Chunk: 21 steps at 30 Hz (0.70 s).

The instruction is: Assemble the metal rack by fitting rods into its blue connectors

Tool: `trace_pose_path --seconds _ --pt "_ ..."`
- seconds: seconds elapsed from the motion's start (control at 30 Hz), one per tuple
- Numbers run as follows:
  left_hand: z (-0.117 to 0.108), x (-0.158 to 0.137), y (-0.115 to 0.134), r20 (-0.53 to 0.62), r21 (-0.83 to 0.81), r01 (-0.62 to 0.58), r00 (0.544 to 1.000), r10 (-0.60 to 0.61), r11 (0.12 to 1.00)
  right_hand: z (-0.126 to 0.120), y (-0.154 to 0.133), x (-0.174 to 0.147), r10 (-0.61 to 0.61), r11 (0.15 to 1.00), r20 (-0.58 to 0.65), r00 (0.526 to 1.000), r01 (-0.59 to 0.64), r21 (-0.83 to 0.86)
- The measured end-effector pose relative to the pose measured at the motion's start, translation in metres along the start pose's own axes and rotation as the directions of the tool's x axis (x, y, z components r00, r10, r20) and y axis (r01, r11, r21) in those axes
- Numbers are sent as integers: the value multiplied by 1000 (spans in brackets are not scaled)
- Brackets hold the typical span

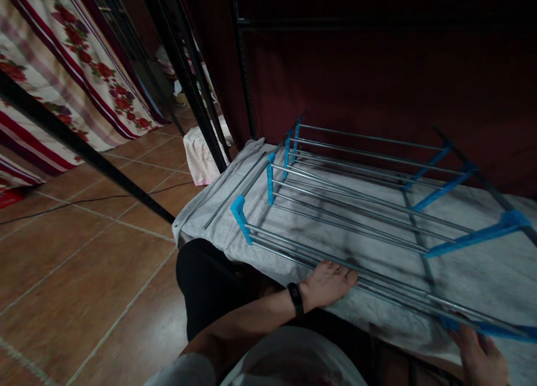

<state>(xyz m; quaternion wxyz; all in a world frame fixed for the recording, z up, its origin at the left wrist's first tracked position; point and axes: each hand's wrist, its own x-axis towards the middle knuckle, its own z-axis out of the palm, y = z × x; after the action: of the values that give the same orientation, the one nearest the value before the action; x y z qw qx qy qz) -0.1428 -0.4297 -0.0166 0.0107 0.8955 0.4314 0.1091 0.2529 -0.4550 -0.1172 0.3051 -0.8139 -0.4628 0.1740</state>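
A shoe rack of thin metal tubes point(369, 198) and blue plastic brackets point(451, 242) lies on the grey cloth in front of me. My left hand point(329, 282), with a black band on its wrist, has its fingers closed over the near tubes about midway along. At the lower right, my right hand point(482, 352) closes on the near blue bracket point(499, 329) where the tubes meet it; its fingertips are partly hidden. Some tubes in the middle slant, and their right ends lie near a bracket. A loose metal tube point(232, 191) rests on the cloth left of the rack.
Grey cloth point(197, 215) covers the raised surface under the rack. Black metal posts point(193, 89) and a slanting bar point(92, 151) stand to the left. Beyond are a tiled floor point(104, 252), a cable, a striped cloth point(201, 154) and a floral curtain point(79, 56). A dark red panel point(356, 84) backs the surface.
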Motion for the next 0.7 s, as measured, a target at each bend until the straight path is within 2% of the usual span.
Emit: trace_pose_path --seconds 0.1,0.23,0.37,0.43,0.57,0.7 --pt "0 3 -1 22 -16 -7 1000 7 1000 3 -2 2 104 995 5 995 -104 7" --pt "-3 -6 -1 37 17 7 999 -8 1000 10 -12 -1 121 979 -33 992 -114 166" --pt "11 -38 -9 -76 103 -164 982 172 981 16 -30 -7 94 942 -88 992 -60 331" --pt "24 -54 -16 -79 109 -228 968 237 968 16 -40 -11 53 934 -107 993 -11 356" --pt "45 -62 -23 35 118 -106 994 102 987 14 -53 -16 31 934 -144 989 23 357" --pt "46 -47 -24 108 106 -45 994 33 993 14 -54 -18 41 940 -139 990 9 340"
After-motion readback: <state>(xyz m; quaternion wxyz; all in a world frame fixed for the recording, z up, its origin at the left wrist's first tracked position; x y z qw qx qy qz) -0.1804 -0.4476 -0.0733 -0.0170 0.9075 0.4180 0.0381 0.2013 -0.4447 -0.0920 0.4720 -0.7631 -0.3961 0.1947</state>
